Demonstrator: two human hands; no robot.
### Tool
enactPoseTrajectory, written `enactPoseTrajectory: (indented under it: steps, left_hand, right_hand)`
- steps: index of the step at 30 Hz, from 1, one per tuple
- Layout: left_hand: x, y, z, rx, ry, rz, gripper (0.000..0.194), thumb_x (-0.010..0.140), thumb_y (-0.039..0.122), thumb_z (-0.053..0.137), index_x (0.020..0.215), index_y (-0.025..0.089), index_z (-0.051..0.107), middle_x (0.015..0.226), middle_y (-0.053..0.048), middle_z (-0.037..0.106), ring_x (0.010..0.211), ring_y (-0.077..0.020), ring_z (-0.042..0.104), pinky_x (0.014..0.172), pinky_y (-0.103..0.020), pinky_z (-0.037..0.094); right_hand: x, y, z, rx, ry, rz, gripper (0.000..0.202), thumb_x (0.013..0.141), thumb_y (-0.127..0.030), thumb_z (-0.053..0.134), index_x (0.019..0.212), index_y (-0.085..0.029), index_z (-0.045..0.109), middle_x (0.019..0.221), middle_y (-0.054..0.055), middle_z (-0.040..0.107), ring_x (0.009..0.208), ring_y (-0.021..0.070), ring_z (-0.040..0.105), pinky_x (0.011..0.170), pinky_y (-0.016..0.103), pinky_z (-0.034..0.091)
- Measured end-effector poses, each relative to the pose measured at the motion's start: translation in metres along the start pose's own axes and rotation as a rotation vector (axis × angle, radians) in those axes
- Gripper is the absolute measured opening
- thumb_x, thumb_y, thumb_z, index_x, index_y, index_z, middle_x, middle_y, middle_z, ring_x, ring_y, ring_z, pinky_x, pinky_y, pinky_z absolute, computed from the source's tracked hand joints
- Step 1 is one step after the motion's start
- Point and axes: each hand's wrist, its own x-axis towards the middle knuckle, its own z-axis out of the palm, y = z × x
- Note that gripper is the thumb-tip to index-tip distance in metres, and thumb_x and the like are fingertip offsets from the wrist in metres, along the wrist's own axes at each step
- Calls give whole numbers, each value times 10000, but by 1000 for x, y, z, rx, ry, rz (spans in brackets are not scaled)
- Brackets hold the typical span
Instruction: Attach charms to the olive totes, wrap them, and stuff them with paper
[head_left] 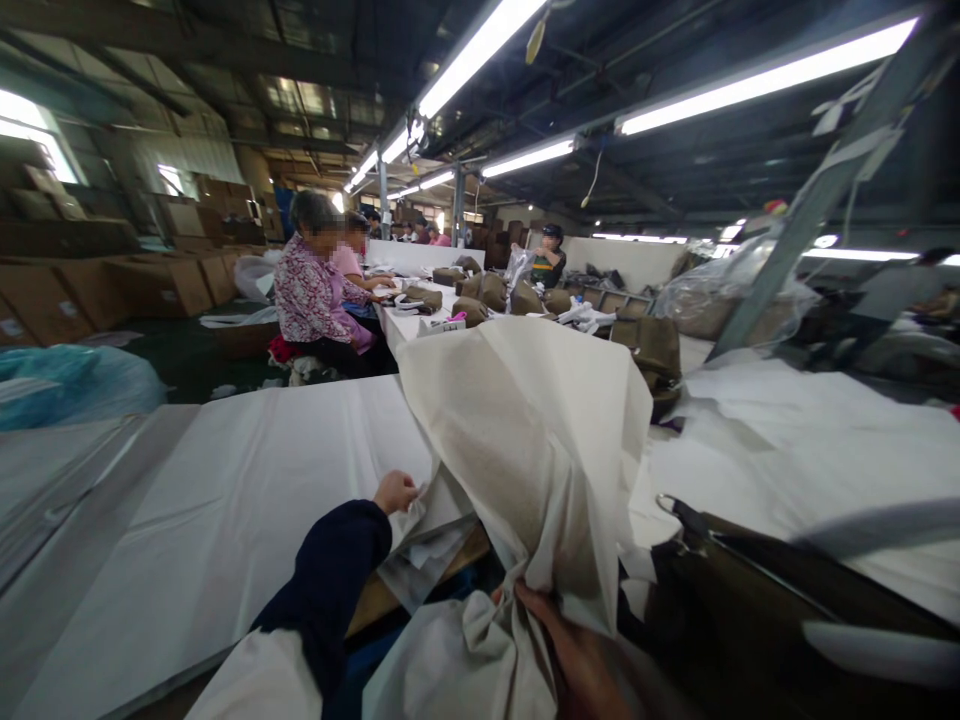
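A large off-white sheet [540, 430] stands up in folds at the centre and is bunched together near the bottom. My right hand [566, 640] is wrapped round the gathered part, its fingers closed on it. My left hand [396, 492], in a dark blue sleeve, pinches the edge of white material just left of the bunched sheet. Flat white sheets [247, 480] lie under and beside my left arm. To the right of my right hand is a dark bag [750, 610] with a metal clasp and a strap, partly cut off by the frame.
Ahead, brown-green bags [491, 290] lie on a long white table [397, 325]. A person in a patterned top [311, 290] sits on its left side; another stands behind it. A slanted metal post [806, 210] rises at right. Cartons [154, 285] stand far left.
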Motion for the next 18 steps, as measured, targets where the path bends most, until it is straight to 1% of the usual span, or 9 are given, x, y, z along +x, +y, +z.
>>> enactPoseTrajectory:
  steps: [2, 6, 9, 10, 12, 15, 18]
  left_hand:
    - [0, 1, -6, 11, -24, 13, 279, 930, 339, 582, 1120, 136, 609, 1069, -67, 650, 875, -172, 648, 746, -348, 566]
    - [-5, -5, -17, 78, -67, 33, 263, 925, 328, 592, 1100, 133, 614, 1034, -59, 654, 832, -159, 647, 706, -323, 567]
    - [-7, -7, -18, 137, -58, 67, 253, 926, 328, 590, 1080, 130, 617, 1001, -52, 656, 804, -150, 645, 691, -315, 565]
    - [-7, -6, -15, 153, -42, 88, 256, 929, 331, 586, 1086, 131, 616, 1014, -55, 655, 819, -155, 645, 706, -324, 566]
    - [-7, -2, -3, 184, -4, 146, 266, 929, 332, 584, 1110, 139, 611, 1073, -68, 646, 892, -176, 643, 767, -361, 562]
    - [-5, 9, 25, 232, 46, 234, 296, 916, 326, 600, 1157, 153, 600, 1188, -86, 613, 1035, -220, 613, 882, -435, 529]
    - [0, 18, 49, 260, 78, 279, 305, 914, 325, 603, 1173, 163, 598, 1237, -94, 593, 1090, -235, 592, 924, -461, 506]
  right_hand:
    - [-3, -3, 1, 18, -14, 30, 353, 734, -528, 693, 848, -205, 778, 988, 43, 760, 1115, 273, 634, 1077, 353, 400]
    - [-8, -9, 2, 65, -48, -22, 327, 721, -497, 715, 864, -212, 783, 985, 37, 762, 1085, 275, 651, 1046, 339, 425]
    - [-7, -8, 3, 90, -48, 7, 302, 721, -485, 718, 856, -224, 785, 979, 32, 766, 1112, 288, 640, 1036, 343, 433]
    - [-6, -7, 3, 93, -52, 13, 295, 724, -483, 717, 852, -227, 785, 980, 31, 766, 1123, 289, 635, 1041, 344, 428]
    - [-5, -6, 3, 95, -58, 12, 292, 729, -487, 711, 844, -229, 785, 982, 27, 766, 1127, 285, 633, 1051, 345, 418]
    - [-8, -11, 2, 55, -45, 3, 308, 703, -500, 718, 820, -223, 785, 967, 31, 768, 1114, 291, 639, 1058, 351, 412]
    - [-14, -21, 2, -17, -10, -14, 323, 678, -509, 722, 809, -221, 787, 960, 46, 767, 1136, 302, 625, 1069, 362, 405]
